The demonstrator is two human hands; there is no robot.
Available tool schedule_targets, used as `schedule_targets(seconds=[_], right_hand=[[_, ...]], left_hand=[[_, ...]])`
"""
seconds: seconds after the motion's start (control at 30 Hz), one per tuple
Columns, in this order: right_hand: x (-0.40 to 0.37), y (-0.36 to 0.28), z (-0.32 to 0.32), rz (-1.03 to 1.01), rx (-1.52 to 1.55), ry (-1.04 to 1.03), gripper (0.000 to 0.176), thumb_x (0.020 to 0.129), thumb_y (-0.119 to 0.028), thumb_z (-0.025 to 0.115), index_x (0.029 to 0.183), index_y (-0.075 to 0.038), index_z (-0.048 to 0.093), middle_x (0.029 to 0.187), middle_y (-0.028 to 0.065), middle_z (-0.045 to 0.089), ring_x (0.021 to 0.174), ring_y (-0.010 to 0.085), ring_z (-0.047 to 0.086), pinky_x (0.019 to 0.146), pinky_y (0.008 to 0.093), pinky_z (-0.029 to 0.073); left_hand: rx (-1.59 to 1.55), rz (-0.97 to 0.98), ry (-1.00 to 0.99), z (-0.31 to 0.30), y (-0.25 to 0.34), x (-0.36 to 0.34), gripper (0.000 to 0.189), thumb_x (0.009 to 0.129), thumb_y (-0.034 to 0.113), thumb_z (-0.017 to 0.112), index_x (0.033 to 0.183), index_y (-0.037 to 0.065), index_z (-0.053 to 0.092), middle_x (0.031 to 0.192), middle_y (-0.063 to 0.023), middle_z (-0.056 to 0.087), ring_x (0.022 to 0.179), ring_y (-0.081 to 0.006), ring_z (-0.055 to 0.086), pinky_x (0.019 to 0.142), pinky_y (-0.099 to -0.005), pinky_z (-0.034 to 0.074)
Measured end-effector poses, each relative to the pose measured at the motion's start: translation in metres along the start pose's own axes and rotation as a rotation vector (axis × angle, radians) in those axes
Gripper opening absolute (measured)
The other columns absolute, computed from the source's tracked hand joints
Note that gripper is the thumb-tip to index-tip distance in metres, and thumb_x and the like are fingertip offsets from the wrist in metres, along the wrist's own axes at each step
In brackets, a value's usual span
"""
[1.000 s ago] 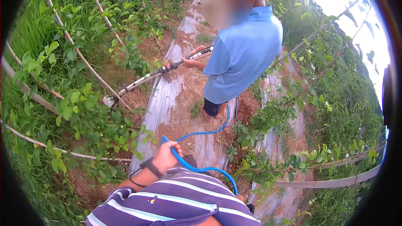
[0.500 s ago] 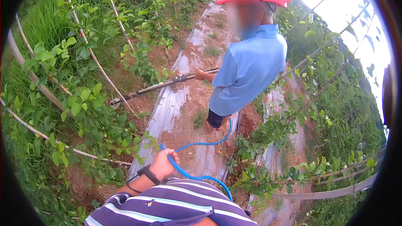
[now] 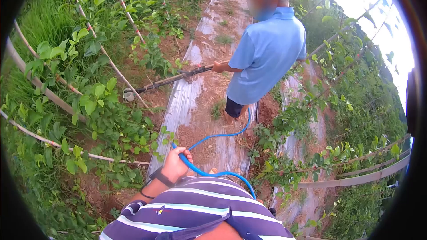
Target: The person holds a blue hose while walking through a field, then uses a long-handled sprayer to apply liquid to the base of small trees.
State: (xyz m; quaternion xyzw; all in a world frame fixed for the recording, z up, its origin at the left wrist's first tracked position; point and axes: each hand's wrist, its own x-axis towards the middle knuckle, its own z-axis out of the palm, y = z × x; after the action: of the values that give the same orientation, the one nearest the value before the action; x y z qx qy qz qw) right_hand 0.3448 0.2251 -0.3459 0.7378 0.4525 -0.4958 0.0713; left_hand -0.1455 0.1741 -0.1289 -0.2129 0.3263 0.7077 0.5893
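Observation:
My left hand (image 3: 177, 162), with a dark band on its wrist, is wrapped round a blue hose (image 3: 218, 174) in front of my striped shirt. From the hand, one stretch of the hose curves right along my shirt. Another stretch runs over the ground to the feet of a person ahead. My right hand is out of view; only a bit of bare arm shows at the bottom edge.
A co-worker (image 3: 271, 53) in a blue shirt and red hat holds a long pole (image 3: 178, 78) reaching left. Leafy plants with bent stakes (image 3: 100, 46) line both sides. Silvery plastic sheeting (image 3: 182, 106) covers strips of the reddish soil.
The co-worker and the hat appear higher in view, and the pole's grip has shifted slightly up. My left hand, still round the hose, appears a little further right and lower.

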Motion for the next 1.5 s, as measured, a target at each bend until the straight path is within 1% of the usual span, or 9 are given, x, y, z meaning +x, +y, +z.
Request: schedule_targets(seconds=[0.03,0.17,0.4,0.6,0.77,0.87,1.03,1.2,1.5], right_hand=[[-0.014,-0.005,0.002,-0.013,0.000,0.044,0.030,0.070,-0.023,0.074,0.080,0.004,0.067,0.070,0.0106,0.065,0.065,0.0173,0.062,0.062,0.0347,0.049],[0.020,0.043,0.022,-0.080,-0.202,0.090,0.033,0.069,-0.031,0.073,0.075,0.000,0.069,0.065,0.0103,0.065,0.064,0.0171,0.063,0.064,0.0347,0.050],[0.001,0.057,0.031,0.037,-0.024,0.034,0.034,0.072,-0.029,0.073,0.085,0.002,0.069,0.070,0.0104,0.066,0.065,0.0157,0.063,0.063,0.0332,0.049],[-0.021,0.039,0.030,0.002,-0.028,0.056,0.034,0.074,-0.027,0.073,0.086,0.005,0.068,0.070,0.0099,0.066,0.065,0.0155,0.062,0.061,0.0336,0.049],[-0.021,0.030,0.026,-0.020,-0.053,0.094,0.032,0.072,-0.026,0.074,0.076,0.004,0.067,0.067,0.0097,0.065,0.064,0.0151,0.061,0.060,0.0351,0.048],[-0.048,-0.002,0.023,-0.051,-0.062,0.136,0.031,0.071,-0.025,0.074,0.073,0.005,0.065,0.066,0.0090,0.064,0.062,0.0149,0.060,0.059,0.0346,0.048],[-0.025,0.005,0.033,-0.143,-0.035,0.119,0.030,0.071,-0.023,0.073,0.072,0.006,0.065,0.064,0.0096,0.063,0.060,0.0154,0.060,0.059,0.0345,0.047],[-0.033,-0.001,0.025,-0.130,-0.102,0.064,0.030,0.071,-0.023,0.073,0.072,0.006,0.065,0.063,0.0098,0.063,0.060,0.0154,0.059,0.059,0.0346,0.047],[-0.014,-0.022,0.019,-0.194,-0.175,0.017,0.030,0.071,-0.023,0.072,0.072,0.006,0.064,0.063,0.0101,0.063,0.060,0.0153,0.059,0.059,0.0347,0.047]], left_hand=[[-0.009,-0.003,0.008,-0.001,0.001,-0.003,0.010,0.082,0.013,0.056,0.076,0.008,0.050,0.068,-0.0061,0.054,0.064,-0.0214,0.051,0.062,-0.0350,0.043],[0.009,-0.034,0.026,-0.005,0.007,-0.005,0.009,0.081,0.012,0.055,0.076,0.008,0.050,0.067,-0.0059,0.053,0.063,-0.0211,0.050,0.062,-0.0351,0.043],[0.042,-0.058,-0.037,-0.012,0.013,-0.007,0.011,0.082,0.014,0.056,0.075,0.007,0.053,0.070,-0.0071,0.055,0.065,-0.0214,0.052,0.063,-0.0356,0.044],[0.067,-0.062,-0.053,-0.013,0.013,-0.013,0.010,0.082,0.014,0.057,0.076,0.006,0.054,0.070,-0.0078,0.055,0.066,-0.0224,0.052,0.065,-0.0362,0.045],[0.079,-0.057,-0.025,-0.016,0.015,-0.018,0.010,0.083,0.013,0.055,0.076,0.007,0.052,0.069,-0.0066,0.054,0.065,-0.0212,0.051,0.064,-0.0365,0.044],[0.069,-0.066,-0.045,-0.022,0.015,-0.014,0.010,0.082,0.014,0.056,0.076,0.007,0.054,0.070,-0.0077,0.055,0.066,-0.0224,0.053,0.065,-0.0363,0.045],[0.106,-0.101,-0.086,-0.019,0.016,-0.013,0.013,0.085,0.016,0.055,0.076,0.006,0.053,0.071,-0.0066,0.057,0.067,-0.0212,0.054,0.066,-0.0350,0.045],[0.111,-0.106,-0.153,-0.017,0.017,-0.016,0.010,0.086,0.016,0.056,0.081,0.008,0.055,0.074,-0.0058,0.059,0.067,-0.0204,0.056,0.065,-0.0351,0.047],[0.117,-0.051,-0.106,-0.013,0.020,-0.009,0.009,0.086,0.014,0.056,0.079,0.008,0.054,0.072,-0.0064,0.060,0.065,-0.0207,0.057,0.063,-0.0351,0.047]])
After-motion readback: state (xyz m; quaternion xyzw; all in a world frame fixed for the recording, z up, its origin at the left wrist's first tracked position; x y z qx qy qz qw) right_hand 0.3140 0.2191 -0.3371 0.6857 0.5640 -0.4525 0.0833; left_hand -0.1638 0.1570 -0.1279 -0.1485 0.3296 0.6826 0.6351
